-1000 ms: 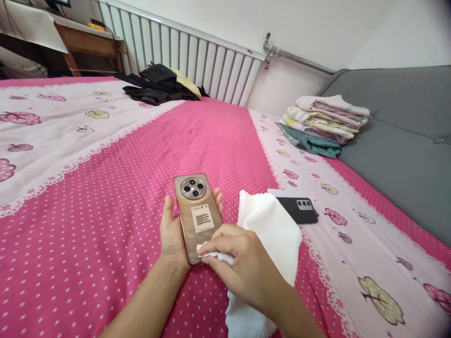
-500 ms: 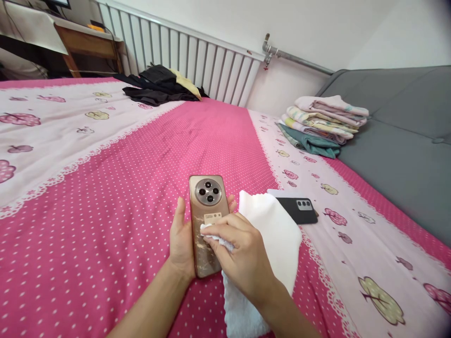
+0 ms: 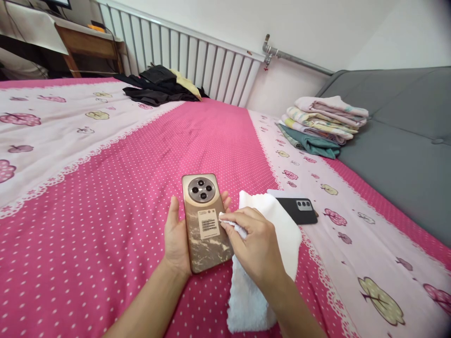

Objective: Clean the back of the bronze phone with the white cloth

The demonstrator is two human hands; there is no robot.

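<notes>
part of left hand [image 3: 176, 244] behind phone [image 3: 207, 225]

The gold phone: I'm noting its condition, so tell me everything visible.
The gold phone looks glossy: a round camera plate with four dark circles, a pale printed label below, marble-like streaks towards the bottom. It lies back up in the left hand over the bed, camera end away; its screen is hidden. The right hand holds a white cloth at the phone's right edge; whether they touch is unclear.
</notes>
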